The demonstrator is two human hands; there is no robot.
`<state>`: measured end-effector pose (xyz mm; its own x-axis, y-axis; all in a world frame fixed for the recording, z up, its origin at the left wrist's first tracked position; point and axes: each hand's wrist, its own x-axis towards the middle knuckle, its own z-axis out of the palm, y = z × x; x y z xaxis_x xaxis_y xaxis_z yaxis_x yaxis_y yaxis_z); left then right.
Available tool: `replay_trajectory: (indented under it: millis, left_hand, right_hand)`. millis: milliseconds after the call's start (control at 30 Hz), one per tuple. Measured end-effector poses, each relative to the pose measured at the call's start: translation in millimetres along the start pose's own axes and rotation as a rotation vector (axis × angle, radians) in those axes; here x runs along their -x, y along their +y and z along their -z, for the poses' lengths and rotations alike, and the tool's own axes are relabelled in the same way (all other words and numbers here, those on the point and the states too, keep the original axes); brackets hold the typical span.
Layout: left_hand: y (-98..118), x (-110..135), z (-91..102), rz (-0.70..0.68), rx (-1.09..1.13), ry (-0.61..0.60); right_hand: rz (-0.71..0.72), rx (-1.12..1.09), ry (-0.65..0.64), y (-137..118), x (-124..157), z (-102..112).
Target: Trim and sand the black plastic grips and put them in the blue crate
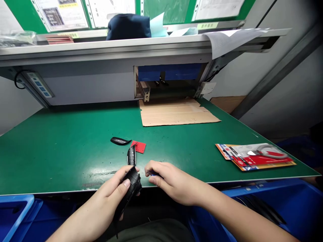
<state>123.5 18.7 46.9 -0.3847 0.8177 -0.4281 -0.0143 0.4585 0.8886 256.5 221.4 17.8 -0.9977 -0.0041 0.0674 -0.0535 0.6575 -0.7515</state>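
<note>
I've got a flattened cardboard sheet [176, 112] on the green bench mat [63, 161], a red-printed blister pack [254, 156] off right, and blue plastic bins [264, 193] below the edge

This is an assembly workshop (green workbench [63, 158], blue bins [262, 191]).

Lighting was pretty bright from overhead, with white glare on the table [101, 164], dark shadow under the shelf [101, 50], and edges warped fisheye-style.

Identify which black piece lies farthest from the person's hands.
The slim curved piece left of the red card; another piece sits nearer, a third piece is in the left hand.
</note>
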Motion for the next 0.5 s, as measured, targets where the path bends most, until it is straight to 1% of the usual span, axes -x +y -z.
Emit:
replay_trajectory:
  millis: [100,200,367,500]
  left_hand:
    - [3.1,-0.2,-2.2,0.031,0.080,-0.092]
    - [2.4,-0.1,-6.2,-0.015,0.174,-0.093]
    - [-8.1,-0.9,-12.2,0.002,0.256,-0.052]
    - [-14.6,-0.8,-16.0,-0.021,0.255,0.022]
  right_hand:
    - [0.078,0.286,0.094,1.4,-0.8,-11.9]
    - [0.111,0.506,0.156,2.6,-3.5,-19.7]
    - [0.096,0.721,0.242,2.7,-6.2,-25.0]
    - [0.095,0.807,0.255,1.5,-8.4,-27.8]
